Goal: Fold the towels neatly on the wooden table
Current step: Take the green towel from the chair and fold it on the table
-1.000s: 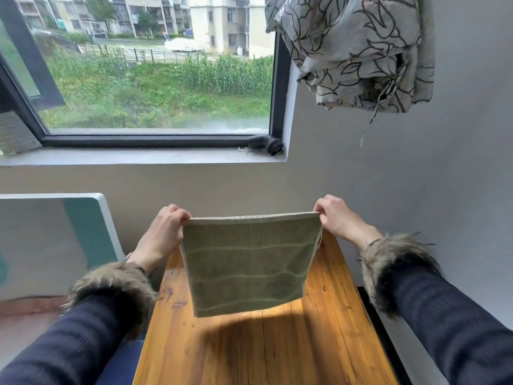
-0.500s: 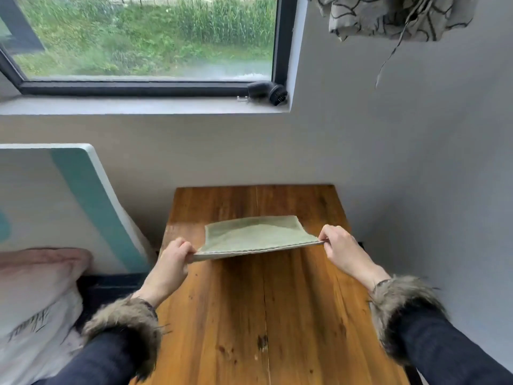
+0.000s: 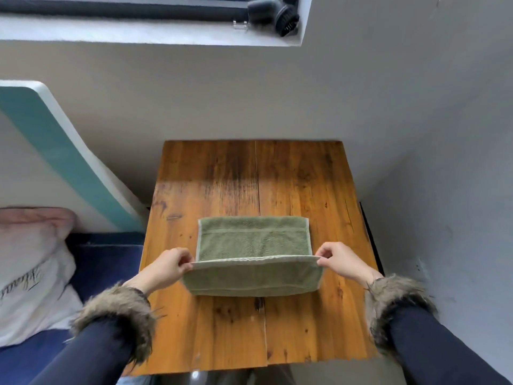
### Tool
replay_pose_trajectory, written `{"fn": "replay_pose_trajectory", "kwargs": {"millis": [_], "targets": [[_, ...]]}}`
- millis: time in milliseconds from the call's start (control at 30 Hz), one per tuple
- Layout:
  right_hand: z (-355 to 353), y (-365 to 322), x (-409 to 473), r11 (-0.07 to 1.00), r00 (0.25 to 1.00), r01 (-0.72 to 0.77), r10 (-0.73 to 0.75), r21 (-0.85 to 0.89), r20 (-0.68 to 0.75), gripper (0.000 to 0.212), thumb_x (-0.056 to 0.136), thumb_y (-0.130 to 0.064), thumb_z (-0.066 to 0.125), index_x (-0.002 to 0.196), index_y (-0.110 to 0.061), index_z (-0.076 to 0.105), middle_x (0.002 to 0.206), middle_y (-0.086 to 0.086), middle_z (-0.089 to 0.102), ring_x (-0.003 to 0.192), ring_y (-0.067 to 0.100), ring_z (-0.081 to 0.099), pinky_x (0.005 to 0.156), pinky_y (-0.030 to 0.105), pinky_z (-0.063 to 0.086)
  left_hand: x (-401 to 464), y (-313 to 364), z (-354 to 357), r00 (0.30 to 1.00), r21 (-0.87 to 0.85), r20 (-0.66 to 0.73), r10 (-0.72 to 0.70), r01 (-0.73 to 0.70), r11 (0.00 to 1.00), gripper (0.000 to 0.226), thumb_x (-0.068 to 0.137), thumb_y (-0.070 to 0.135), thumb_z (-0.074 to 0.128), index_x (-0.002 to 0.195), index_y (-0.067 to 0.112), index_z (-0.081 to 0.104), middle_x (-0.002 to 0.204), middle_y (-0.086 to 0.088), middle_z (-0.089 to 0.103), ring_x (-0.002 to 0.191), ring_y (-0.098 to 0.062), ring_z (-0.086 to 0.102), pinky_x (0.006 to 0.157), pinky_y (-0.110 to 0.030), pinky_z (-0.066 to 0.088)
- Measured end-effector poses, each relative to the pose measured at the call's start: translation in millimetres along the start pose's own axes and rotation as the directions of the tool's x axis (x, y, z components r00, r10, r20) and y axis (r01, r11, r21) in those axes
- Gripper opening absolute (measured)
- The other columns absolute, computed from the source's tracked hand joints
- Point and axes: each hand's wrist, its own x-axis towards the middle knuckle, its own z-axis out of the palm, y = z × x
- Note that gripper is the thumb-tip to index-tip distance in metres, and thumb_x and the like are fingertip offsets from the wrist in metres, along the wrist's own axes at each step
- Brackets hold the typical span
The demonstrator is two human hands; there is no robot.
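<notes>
Both hands, left hand [image 3: 166,266] and right hand [image 3: 340,261], pinch the towel [image 3: 254,240] corners; we risk a crooked fold if one slips.

Both arms wear dark navy sleeves of a smooth, close-fitting fabric. Each sleeve ends at the wrist in a thick cuff of shaggy brown-and-tan fur, the left cuff [image 3: 116,315] and the right cuff [image 3: 397,304] alike. The left hand [image 3: 163,269] and right hand [image 3: 342,262] are bare, without rings or gloves.
</notes>
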Motion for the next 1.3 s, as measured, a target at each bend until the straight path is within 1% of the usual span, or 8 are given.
{"fn": "replay_pose_trajectory", "kwargs": {"millis": [100,267,500,700,867,967,1100,1300], "targets": [[-5.3,-7.4,25.1,0.964,0.991,-0.020,0.054,0.267,-0.121,0.003,0.085,-0.013,0.064,0.087,-0.012,0.066,0.091,0.000,0.064,0.089,0.013,0.058,0.077,0.027,0.047,24.6,4.6,-14.7,0.995,-0.065,-0.089,0.034,-0.040,0.997,0.004,0.091,0.017,0.056,0.088,0.017,0.059,0.094,-0.001,0.059,0.087,-0.015,0.055,0.074,-0.023,0.041],[-4.4,-10.6,72.5,0.918,0.973,-0.018,0.107,0.396,-0.204,0.003,0.086,-0.010,0.063,0.087,-0.013,0.063,0.084,-0.005,0.061,0.078,0.009,0.054,0.068,0.022,0.041,80.3,5.9,-21.0,0.981,-0.113,-0.191,0.023,-0.045,0.993,0.010,0.090,0.018,0.058,0.096,0.012,0.064,0.093,0.001,0.057,0.087,-0.013,0.052,0.076,-0.023,0.038],[11.7,-0.8,128.5,0.912,0.961,-0.045,0.152,0.408,-0.233,0.004,0.089,-0.013,0.059,0.093,-0.013,0.061,0.087,-0.005,0.059,0.079,0.007,0.053,0.066,0.018,0.041,138.7,-4.3,-3.7,0.974,-0.135,-0.225,-0.033,0.002,0.991,0.014,0.090,0.015,0.059,0.098,0.007,0.066,0.095,-0.004,0.058,0.089,-0.016,0.051,0.083,-0.026,0.039],[26.2,5.2,153.9,0.944,0.930,-0.065,0.175,0.323,-0.323,0.007,0.090,-0.013,0.057,0.094,-0.012,0.063,0.093,-0.001,0.061,0.084,0.015,0.054,0.074,0.026,0.039,169.3,-11.3,10.0,0.967,-0.141,-0.252,-0.037,0.001,0.990,0.011,0.090,0.014,0.058,0.095,0.009,0.066,0.095,-0.005,0.059,0.087,-0.016,0.051,0.082,-0.026,0.038],[38.5,8.0,167.3,0.942,0.904,-0.112,0.229,0.317,-0.361,0.014,0.092,-0.015,0.054,0.101,-0.009,0.063,0.098,0.000,0.059,0.082,0.013,0.051,0.070,0.023,0.037,185.1,-20.8,23.8,0.956,-0.141,-0.277,-0.094,0.057,0.988,0.011,0.091,0.017,0.055,0.094,0.011,0.064,0.099,-0.009,0.061,0.093,-0.027,0.056,0.085,-0.038,0.043],[42.1,8.0,171.2,0.936,0.884,-0.143,0.266,0.321,-0.384,0.016,0.094,-0.015,0.051,0.103,-0.009,0.061,0.099,0.000,0.055,0.091,0.014,0.048,0.078,0.024,0.033,189.6,-21.0,33.2,0.952,-0.156,-0.283,-0.114,0.071,0.985,0.009,0.093,0.017,0.050,0.095,0.011,0.058,0.100,-0.011,0.060,0.093,-0.029,0.054,0.082,-0.039,0.042],[45.2,6.5,171.2,0.954,0.885,-0.178,0.262,0.239,-0.384,0.016,0.097,-0.015,0.044,0.106,-0.010,0.056,0.099,-0.001,0.052,0.092,0.015,0.046,0.080,0.026,0.032,187.5,-19.7,38.9,0.948,-0.187,-0.302,-0.097,0.041,0.982,0.008,0.096,0.016,0.043,0.097,0.012,0.050,0.096,-0.007,0.056,0.086,-0.021,0.049,0.076,-0.034,0.038],[43.8,4.3,165.7,0.976,0.894,-0.152,0.204,0.159,-0.399,0.013,0.098,-0.014,0.040,0.105,-0.011,0.051,0.092,-0.001,0.052,0.085,0.018,0.048,0.074,0.025,0.030,174.7,-19.8,44.7,0.920,-0.115,-0.391,-0.026,-0.020,0.993,0.012,0.099,0.018,0.037,0.101,0.011,0.046,0.097,-0.010,0.056,0.087,-0.030,0.052,0.076,-0.043,0.042]]}}
